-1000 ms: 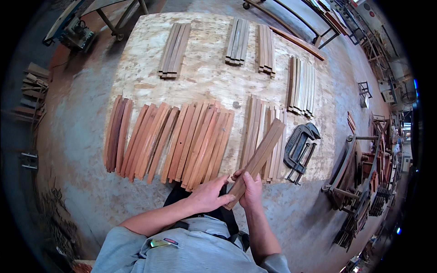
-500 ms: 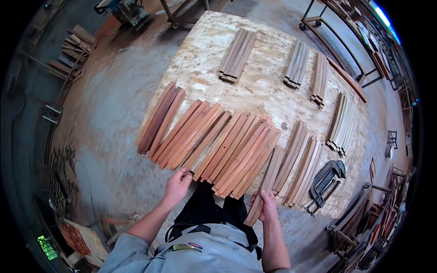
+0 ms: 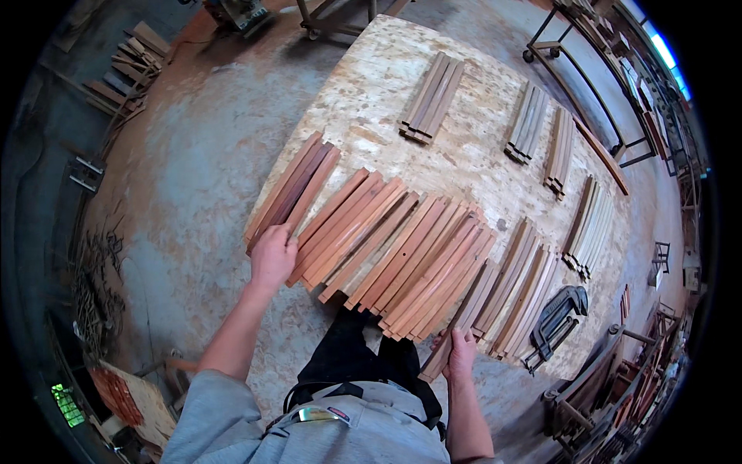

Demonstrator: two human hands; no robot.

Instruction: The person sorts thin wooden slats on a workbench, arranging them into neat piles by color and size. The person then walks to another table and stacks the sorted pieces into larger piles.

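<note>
1. Woodworking shop: a large pale chipboard worktable is standing on a dusty, stained concrete floor.
2. A long row of reddish-brown curved wooden slats is lying side by side across the table's near edge; smaller greyish bundles of slats are sitting farther back.
3. Dark metal clamps are resting at the table's right corner.
4. Scrap wood offcuts are piling up on the floor at upper left.
5. A wheeled metal rack is standing beside the table on the right; more stacked timber and frames are crowding the right rim, too blurred to detail.
</note>
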